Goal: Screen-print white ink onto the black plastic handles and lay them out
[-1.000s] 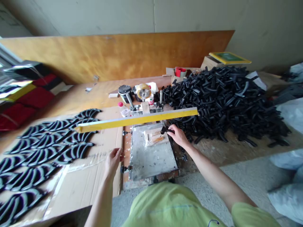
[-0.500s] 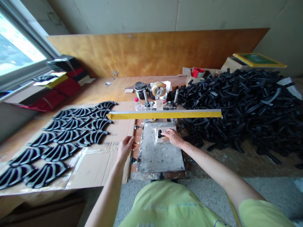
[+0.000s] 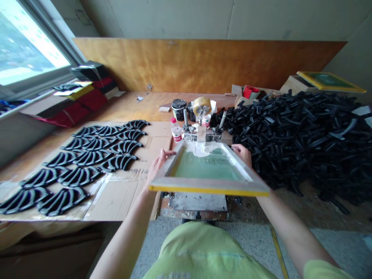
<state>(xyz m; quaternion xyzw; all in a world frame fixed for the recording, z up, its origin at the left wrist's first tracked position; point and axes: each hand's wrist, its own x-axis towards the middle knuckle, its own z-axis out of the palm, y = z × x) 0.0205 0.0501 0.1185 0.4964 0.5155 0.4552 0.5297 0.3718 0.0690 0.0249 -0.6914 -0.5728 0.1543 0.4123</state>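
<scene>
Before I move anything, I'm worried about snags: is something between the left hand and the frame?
Nothing visible: the left hand is at the left edge of the frame, though contact is unclear. The bottle stands farther back, not between.

No words or numbers can be read with certainty. Near the centre, the clear plastic bottle with a pinkish-red cap (image 3: 176,131) bears a red-and-white label whose lettering is too small to make out. Just right of centre, the small white container with red markings (image 3: 206,121) carries print that is equally illegible. The black round tub with a pale, greenish label (image 3: 179,110) shows no distinct letters. Faint dark characters on the flat brown cardboard sheet (image 3: 122,193), left of centre, and greyish print on the light green fabric shirt (image 3: 200,248), bottom centre, are blurred.
</scene>
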